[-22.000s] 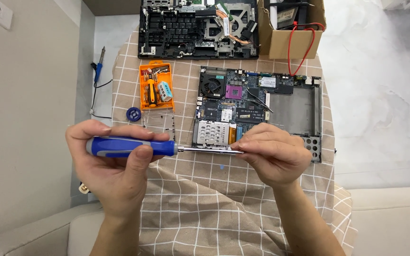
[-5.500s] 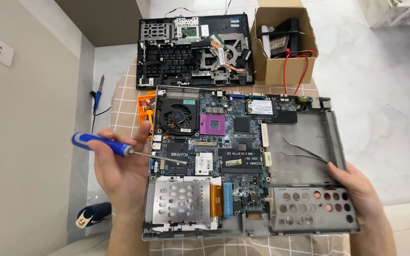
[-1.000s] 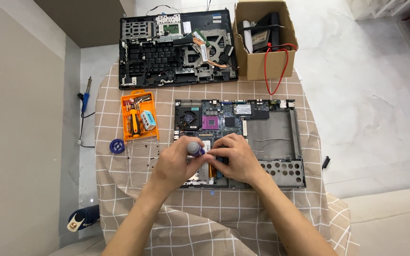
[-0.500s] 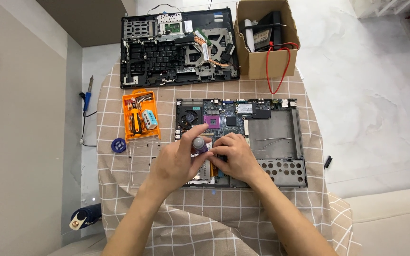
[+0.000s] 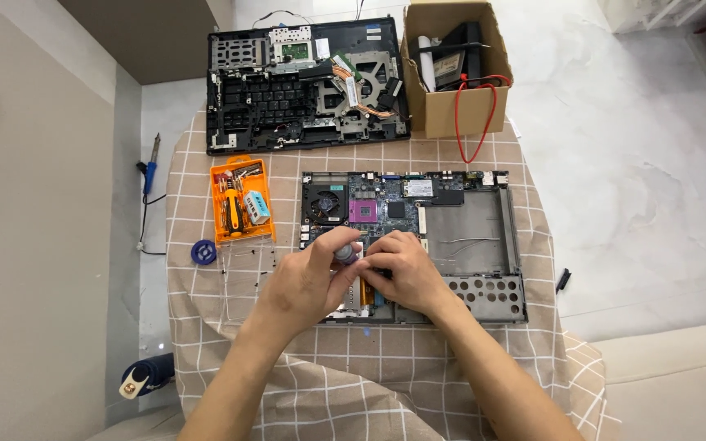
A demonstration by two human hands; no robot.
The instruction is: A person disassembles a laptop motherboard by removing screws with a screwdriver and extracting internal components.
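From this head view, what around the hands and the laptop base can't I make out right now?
- Screwdriver tip: hidden behind the left hand and right hand; only the grip end shows.
- Board area under both hands on the laptop base: covered.
- Cardboard box contents: shadowed by its walls.
- Bits in the orange tool case: too small.

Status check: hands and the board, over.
Left hand gripping screwdriver, upright on laptop base. Right hand steadying the tip. Nothing in the way.
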